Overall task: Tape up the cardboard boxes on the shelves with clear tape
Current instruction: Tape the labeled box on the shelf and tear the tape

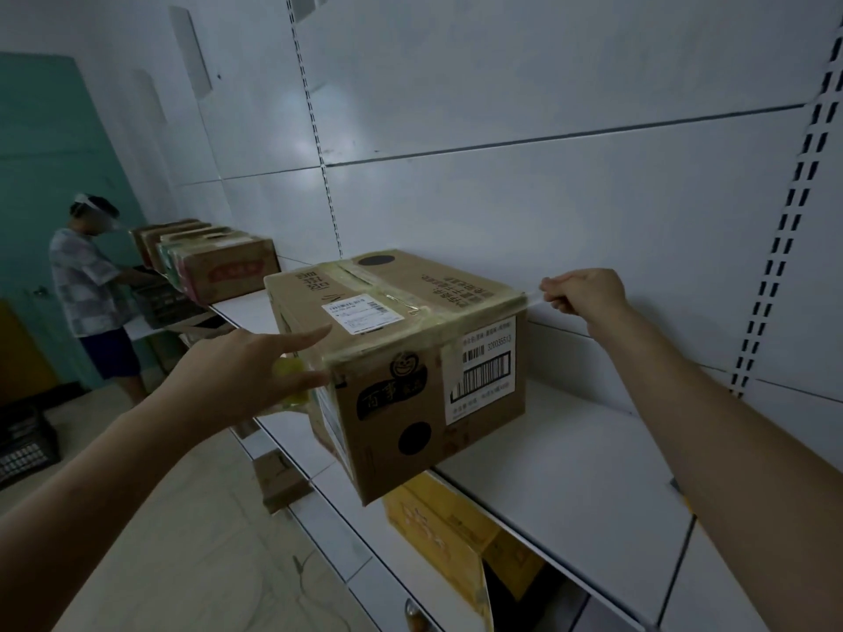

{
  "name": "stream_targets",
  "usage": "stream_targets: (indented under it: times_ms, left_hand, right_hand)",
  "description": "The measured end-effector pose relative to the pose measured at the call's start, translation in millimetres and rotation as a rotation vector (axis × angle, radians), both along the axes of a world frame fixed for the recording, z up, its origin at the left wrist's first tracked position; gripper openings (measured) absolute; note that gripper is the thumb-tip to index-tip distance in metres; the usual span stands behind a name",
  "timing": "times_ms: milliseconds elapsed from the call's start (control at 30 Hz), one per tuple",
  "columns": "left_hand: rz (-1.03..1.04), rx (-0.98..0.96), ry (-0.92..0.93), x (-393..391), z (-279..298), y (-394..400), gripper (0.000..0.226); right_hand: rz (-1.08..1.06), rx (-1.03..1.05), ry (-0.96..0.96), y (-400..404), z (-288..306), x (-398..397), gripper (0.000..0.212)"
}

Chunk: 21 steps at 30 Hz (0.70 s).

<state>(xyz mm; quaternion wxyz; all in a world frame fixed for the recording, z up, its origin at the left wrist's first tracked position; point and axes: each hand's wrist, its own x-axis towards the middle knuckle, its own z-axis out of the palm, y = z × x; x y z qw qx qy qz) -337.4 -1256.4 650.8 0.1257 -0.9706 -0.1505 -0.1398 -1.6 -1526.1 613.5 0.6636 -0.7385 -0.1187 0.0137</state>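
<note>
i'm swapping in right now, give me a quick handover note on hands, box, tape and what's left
Right hand: pinches the free end of the clear tape, pulled off the box's far edge.
Left hand: holds the yellowish tape roll at the box's near side, forefinger out.
Cardboard box: on the white shelf, near corner overhanging, tape already on its top.
Left: press down and cut this strip; the boxes further along look unsealed, hard to tell.

White shelf (570,485) crossing the frame centre, bearing a box (410,358) at mid-frame, overhanging its front edge; more boxes (214,262) at left.
</note>
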Motion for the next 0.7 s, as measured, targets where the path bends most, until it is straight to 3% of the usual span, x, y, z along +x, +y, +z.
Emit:
stream_targets:
  times_ms: [67, 200, 400, 500, 600, 700]
  left_hand:
    - [-0.011, -0.047, 0.048, 4, -6, 9, 0.108]
    - [-0.025, -0.358, 0.041, 11, -16, 7, 0.076]
    - [-0.076, -0.503, -0.009, 20, -21, 6, 0.067]
    - [-0.076, -0.505, -0.022, 24, -22, 2, 0.069]
    - [-0.060, -0.452, -0.024, 23, -20, 0, 0.076]
    - [-0.028, -0.422, -0.071, 23, -25, -6, 0.063]
  right_hand:
    - [0.039, -0.027, 0.099, 10, -10, 6, 0.009]
    - [0.051, 0.058, 0.199, 30, -28, 11, 0.005]
    - [0.037, 0.091, 0.217, 43, -27, 17, 0.007]
    - [0.056, 0.008, 0.144, 47, -26, 12, 0.030]
    - [-0.088, -0.327, 0.006, 39, -18, 1, 0.061]
    - [-0.309, -0.249, -0.325, 43, -8, -28, 0.040]
